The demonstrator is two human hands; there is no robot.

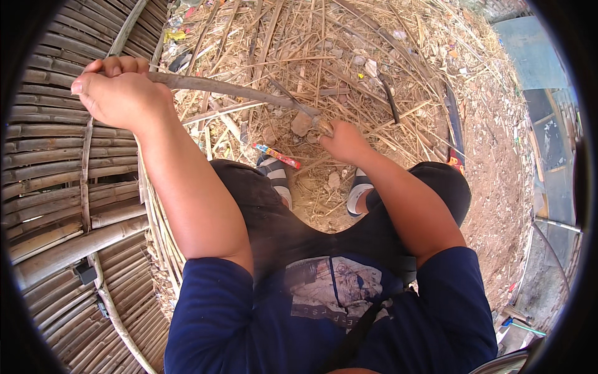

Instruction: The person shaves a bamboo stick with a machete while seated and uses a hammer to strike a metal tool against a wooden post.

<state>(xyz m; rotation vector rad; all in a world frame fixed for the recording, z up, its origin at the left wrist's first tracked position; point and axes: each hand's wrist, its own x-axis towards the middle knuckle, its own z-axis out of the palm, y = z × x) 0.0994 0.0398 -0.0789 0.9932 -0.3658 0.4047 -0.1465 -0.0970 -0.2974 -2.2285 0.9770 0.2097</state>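
A long, slightly bent wooden stick (230, 88) stretches across in front of me, sloping down from left to right. At its left end my left hand (121, 90) is closed around it, close to the bamboo slats. My right hand (346, 142) is closed at the stick's other end, above the straw-littered ground and beyond my knees. The fingers of that hand are partly hidden behind its back. A thin dark twig (286, 92) shows beside the stick's right part; whether it is joined to the stick I cannot tell.
A bamboo-slat wall (68, 156) rises along the left. Dry straw and split sticks (299, 37) litter the ground, with stones and a colourful wrapper (277, 155) near my sandalled feet (274, 174). A dark curved piece (453, 124) lies to the right. Bluish-grey sheets (536, 56) stand far right.
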